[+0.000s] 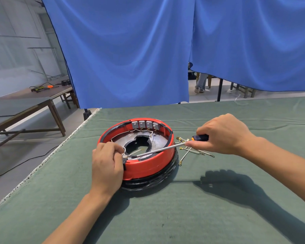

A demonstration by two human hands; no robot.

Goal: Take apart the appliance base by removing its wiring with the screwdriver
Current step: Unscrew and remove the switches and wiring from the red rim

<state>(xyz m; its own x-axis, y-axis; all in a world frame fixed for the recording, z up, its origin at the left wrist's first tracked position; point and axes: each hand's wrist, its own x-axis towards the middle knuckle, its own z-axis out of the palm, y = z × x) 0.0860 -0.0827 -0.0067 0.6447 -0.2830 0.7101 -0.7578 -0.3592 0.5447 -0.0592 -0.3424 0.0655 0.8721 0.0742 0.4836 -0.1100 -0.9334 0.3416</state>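
Partway done: loose wires [192, 150] lie on table [218, 199] right of red base [148, 164], more still attached inside; left hand [107, 166] pinches a near-rim wire, right hand [224, 134] grips screwdriver [165, 148] prying there.

One head-worn view, wide-angle, looks forward and down from above both forearms. The left hand [107, 166] and right hand [224, 134] sit close, mid-frame; beyond them a blue curtain [130, 50] fills the top.
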